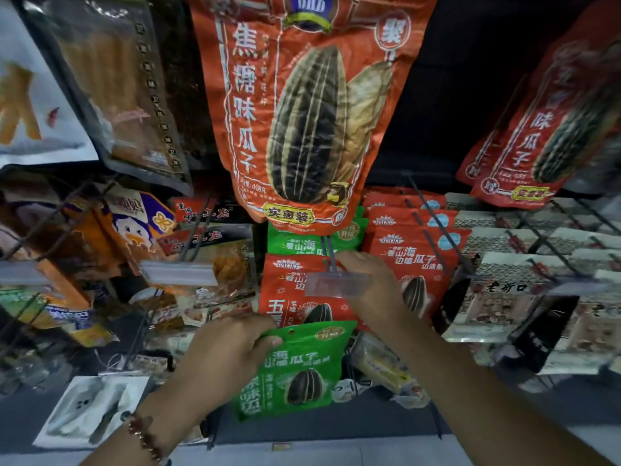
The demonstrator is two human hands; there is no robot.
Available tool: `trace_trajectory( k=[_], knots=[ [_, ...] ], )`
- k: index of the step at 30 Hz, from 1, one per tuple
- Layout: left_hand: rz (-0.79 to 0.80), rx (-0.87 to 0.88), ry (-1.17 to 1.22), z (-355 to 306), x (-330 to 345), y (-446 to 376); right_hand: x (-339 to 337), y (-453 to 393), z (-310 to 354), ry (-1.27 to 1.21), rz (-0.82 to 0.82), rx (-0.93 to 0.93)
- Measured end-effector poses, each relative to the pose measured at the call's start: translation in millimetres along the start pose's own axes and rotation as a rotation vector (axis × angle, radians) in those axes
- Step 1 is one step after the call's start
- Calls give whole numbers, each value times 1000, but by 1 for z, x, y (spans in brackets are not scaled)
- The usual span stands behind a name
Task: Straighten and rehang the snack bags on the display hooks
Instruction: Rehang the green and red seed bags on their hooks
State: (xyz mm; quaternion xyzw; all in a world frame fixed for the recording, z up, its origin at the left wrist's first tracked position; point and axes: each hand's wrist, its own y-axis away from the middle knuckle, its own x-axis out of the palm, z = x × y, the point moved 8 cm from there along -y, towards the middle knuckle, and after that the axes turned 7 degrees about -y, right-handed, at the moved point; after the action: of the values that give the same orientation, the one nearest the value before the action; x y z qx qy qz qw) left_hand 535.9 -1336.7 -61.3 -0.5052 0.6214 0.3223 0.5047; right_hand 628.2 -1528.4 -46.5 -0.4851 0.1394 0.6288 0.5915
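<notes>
- Our left hand [232, 344] pinches the top left corner of the green seed bag [295, 368], thumb on the front and fingers curled behind. The bag hangs free from that grip, below the hook and not yet on it.
- Our right hand [373, 284] reaches up behind the clear price tag [337, 284] at the tip of the hook [331, 257]. We cannot tell if its fingers hold the hook or only touch it, because the tag covers them.
- To do this step well, we should lift the bag so the small hole [291, 330] near its top edge lines up with the hook tip, keep the hook steady with the right hand, and slide the bag back flat.
- A red seed bag [285, 294] already hangs on that hook, with more green bags [295, 243] behind it, so the colors look mixed.
- The big orange bag [302, 112] above hides the back of the hook.
- The edges of the view are blurry, and the shelf below is too dark to make out.
</notes>
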Motion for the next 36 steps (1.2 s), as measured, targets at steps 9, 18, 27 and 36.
trace_trajectory(
  k=[9, 18, 27, 36],
  knots=[
    [-59, 57, 61, 9, -5, -10, -12, 27, 21, -52, 47, -7],
    [-64, 145, 52, 3, 4, -24, -44, 77, 2, 51, 72, 145],
    [-29, 203, 55, -12, 5, -51, -120, 124, -22, -42, -56, 344],
    [-75, 186, -2, -23, -4, -76, -160, 128, -16, 51, -132, 407]
  ],
)
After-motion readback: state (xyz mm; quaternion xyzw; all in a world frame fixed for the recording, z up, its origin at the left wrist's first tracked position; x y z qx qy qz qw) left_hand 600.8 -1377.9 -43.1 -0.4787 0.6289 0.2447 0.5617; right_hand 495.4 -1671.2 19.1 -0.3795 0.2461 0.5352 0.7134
